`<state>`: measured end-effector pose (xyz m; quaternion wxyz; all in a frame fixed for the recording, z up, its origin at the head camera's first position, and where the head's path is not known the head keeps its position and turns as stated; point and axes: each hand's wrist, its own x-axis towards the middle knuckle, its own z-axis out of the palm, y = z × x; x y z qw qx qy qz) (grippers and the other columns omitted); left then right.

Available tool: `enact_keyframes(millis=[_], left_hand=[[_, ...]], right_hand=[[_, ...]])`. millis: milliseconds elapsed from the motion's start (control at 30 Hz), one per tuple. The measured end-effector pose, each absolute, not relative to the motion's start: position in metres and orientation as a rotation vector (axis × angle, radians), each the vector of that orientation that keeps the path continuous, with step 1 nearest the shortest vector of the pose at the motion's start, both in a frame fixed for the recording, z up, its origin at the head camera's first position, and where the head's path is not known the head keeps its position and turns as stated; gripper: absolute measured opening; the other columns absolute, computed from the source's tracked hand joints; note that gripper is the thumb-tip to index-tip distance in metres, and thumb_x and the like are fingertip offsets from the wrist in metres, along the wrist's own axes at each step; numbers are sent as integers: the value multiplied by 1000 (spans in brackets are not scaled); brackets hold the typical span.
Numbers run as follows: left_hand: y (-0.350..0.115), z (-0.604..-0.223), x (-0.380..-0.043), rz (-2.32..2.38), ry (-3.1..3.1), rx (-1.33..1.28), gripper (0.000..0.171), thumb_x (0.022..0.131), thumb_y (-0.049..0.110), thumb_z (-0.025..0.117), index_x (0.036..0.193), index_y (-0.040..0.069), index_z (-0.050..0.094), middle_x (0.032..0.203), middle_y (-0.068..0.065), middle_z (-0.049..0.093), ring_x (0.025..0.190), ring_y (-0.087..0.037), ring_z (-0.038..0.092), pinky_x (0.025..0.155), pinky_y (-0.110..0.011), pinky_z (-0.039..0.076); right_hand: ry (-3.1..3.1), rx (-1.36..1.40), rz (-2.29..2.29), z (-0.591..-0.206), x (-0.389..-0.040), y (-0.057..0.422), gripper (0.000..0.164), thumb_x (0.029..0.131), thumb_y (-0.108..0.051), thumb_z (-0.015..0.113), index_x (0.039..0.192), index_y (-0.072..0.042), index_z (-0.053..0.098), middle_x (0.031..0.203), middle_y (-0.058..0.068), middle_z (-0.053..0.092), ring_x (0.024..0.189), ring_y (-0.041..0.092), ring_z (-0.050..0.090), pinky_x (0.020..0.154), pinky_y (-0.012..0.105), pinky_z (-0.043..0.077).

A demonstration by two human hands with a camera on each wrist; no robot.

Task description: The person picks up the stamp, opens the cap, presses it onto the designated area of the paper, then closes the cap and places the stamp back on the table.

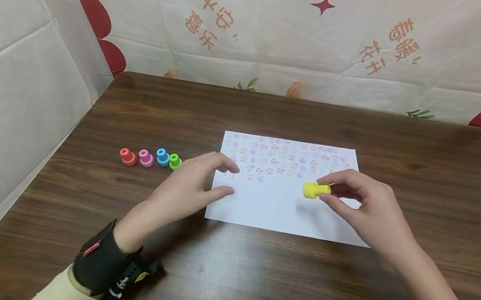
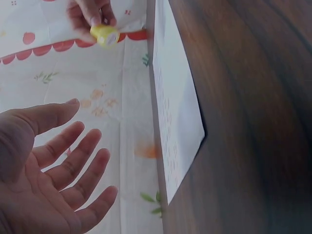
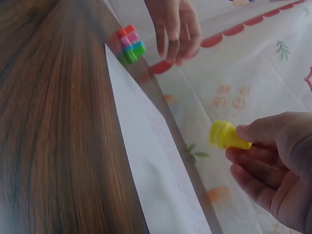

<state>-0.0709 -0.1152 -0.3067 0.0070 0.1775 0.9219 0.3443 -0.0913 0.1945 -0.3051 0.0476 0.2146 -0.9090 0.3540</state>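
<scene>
Between thumb and fingertips, my right hand pinches a small yellow stamp by its narrow handle, tipped sideways above the paper. In the right wrist view the stamp points its wide end away from the palm. The white paper carries rows of small red and purple stamped prints across its upper part; its lower part is blank. My left hand hovers over the paper's left edge with fingers spread and relaxed. The left wrist view shows nothing in that hand.
Left of the paper, a red stamp, a pink stamp, a blue stamp and a green stamp stand in a row on the dark wooden table. The left hand partly covers the green one. A printed cloth hangs behind.
</scene>
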Motion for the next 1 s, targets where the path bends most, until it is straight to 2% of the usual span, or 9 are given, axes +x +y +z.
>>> enact_keyframes(millis=[100, 300, 500, 867, 1000], left_hand=[[-107, -309, -70, 1112, 2848, 556, 29, 85, 21, 72, 112, 13, 63, 113, -1, 66, 107, -17, 58, 94, -43, 52], [-95, -315, -69, 1227, 2782, 586, 28, 85, 19, 73, 111, 14, 63, 111, 1, 67, 106, -13, 58, 96, -44, 50], [-82, -324, -69, 1271, 2736, 646, 35, 82, 22, 76, 114, 15, 62, 112, 2, 67, 104, -11, 59, 95, -44, 52], [-73, -330, -69, 1291, 2694, 715, 45, 81, 21, 77, 121, 13, 57, 115, -4, 68, 102, -15, 62, 90, -44, 55], [-71, -333, -69, 1306, 2704, 718, 42, 82, 20, 75, 119, 12, 57, 111, -3, 68, 100, -15, 63, 89, -42, 56]], right_hand=[[-2738, 706, 1112, -308, -91, 186, 31, 72, -1, 80, 98, -17, 71, 93, -4, 70, 78, 6, 63, 74, -1, 47], [-2676, 790, 1218, -311, -90, 173, 30, 73, 1, 79, 99, -13, 71, 94, 0, 71, 79, 8, 66, 75, 4, 50], [-2661, 847, 1288, -314, -88, 160, 29, 74, -1, 79, 100, -11, 70, 94, 1, 72, 79, 9, 67, 77, 6, 52], [-2640, 884, 1339, -317, -84, 149, 29, 75, 3, 77, 100, -9, 69, 94, 1, 72, 81, 9, 68, 76, 8, 53], [-2627, 901, 1369, -319, -83, 146, 28, 76, 4, 76, 100, -10, 69, 94, 1, 72, 82, 10, 68, 76, 9, 54]])
